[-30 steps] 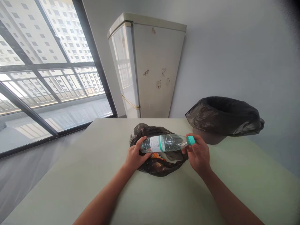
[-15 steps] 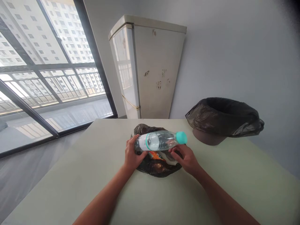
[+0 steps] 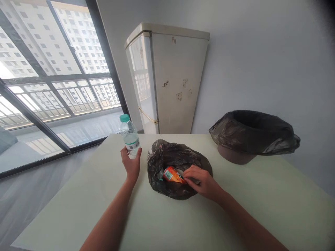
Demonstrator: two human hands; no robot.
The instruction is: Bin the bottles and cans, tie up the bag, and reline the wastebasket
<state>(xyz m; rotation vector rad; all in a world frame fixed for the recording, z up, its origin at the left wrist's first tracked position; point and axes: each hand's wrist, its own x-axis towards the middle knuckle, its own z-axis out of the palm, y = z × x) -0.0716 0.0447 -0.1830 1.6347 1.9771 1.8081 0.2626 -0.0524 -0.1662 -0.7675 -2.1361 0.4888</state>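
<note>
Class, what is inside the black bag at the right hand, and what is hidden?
The black bag holds an orange-red container with a barcode, the right hand at one end, and something clear at its other end, too small to identify. Anything underneath these is covered.

Left hand is now holding the bottle near-upright, leaning slightly, left of the black bag instead of sideways above its mouth. Right hand, no longer up by the bottle's cap, is reaching into the bag, fingertips at the orange can, which is now showing more fully.
</note>
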